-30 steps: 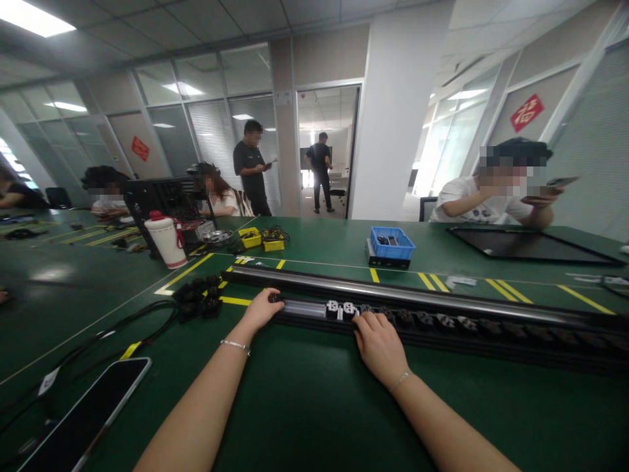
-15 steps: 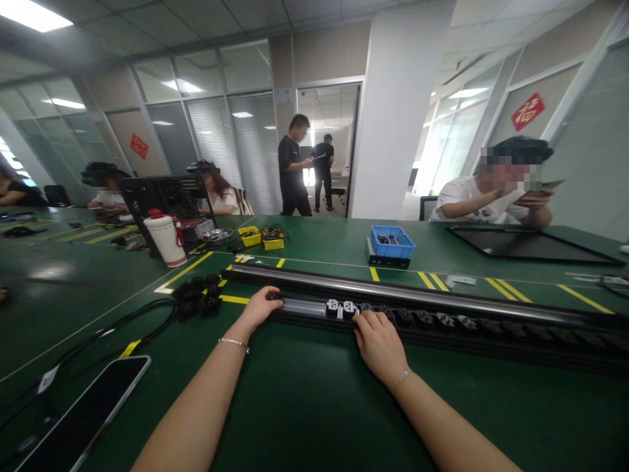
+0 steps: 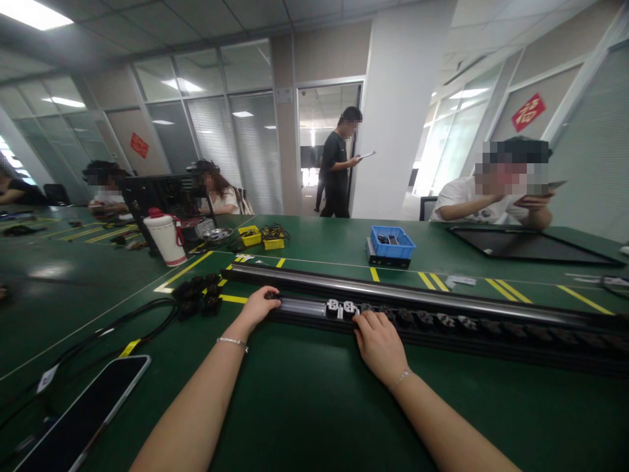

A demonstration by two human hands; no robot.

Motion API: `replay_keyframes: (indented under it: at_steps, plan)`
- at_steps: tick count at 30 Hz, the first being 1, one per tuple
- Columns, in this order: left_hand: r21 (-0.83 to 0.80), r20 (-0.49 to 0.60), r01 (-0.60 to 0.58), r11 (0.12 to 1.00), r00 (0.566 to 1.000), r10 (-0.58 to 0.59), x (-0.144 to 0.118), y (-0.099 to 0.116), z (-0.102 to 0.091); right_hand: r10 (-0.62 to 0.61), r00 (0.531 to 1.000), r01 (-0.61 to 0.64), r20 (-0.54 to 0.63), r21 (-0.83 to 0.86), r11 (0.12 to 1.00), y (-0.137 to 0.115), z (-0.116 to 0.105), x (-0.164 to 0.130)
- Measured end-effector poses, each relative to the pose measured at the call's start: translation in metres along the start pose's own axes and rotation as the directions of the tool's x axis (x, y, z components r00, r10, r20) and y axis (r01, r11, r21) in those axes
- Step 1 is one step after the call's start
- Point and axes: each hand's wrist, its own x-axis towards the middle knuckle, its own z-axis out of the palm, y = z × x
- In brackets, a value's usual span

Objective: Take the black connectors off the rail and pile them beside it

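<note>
A long black channel [image 3: 299, 319] lies across the table in front of me, a row of socket modules set in it. Its left stretch shows bare metal. Two white-faced sockets [image 3: 341, 306] sit near the middle, and dark sockets [image 3: 422, 318] continue to the right. At the channel's left end, my left hand [image 3: 256, 309] is closed on a small black socket module [image 3: 270, 295], partly hidden by the fingers. My right hand [image 3: 381, 341] is closed over the channel's near edge, just right of the white sockets; its fingertips are partly hidden.
A long metal-topped bar [image 3: 393, 288] lies behind the channel. Loose black modules [image 3: 196, 295], cables [image 3: 142, 321] and a phone [image 3: 88, 419] are on the left. Farther back stand a white cup [image 3: 166, 239] and a blue bin [image 3: 392, 241]. A person [image 3: 464, 196] sits opposite.
My left hand has shifted very slightly left with the module. My right hand has stayed in place. In the background, a standing person has walked to the right past the doorway.
</note>
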Motion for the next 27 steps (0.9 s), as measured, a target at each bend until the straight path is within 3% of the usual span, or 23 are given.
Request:
replay_keyframes:
  at_steps: [27]
  plan:
    - [-0.117, -0.113, 0.010, 0.993, 0.993, -0.023, 0.008, -0.018, -0.005, 0.006, 1.000, -0.006, 0.006, 0.001, 1.000, -0.001, 0.000, 0.000]
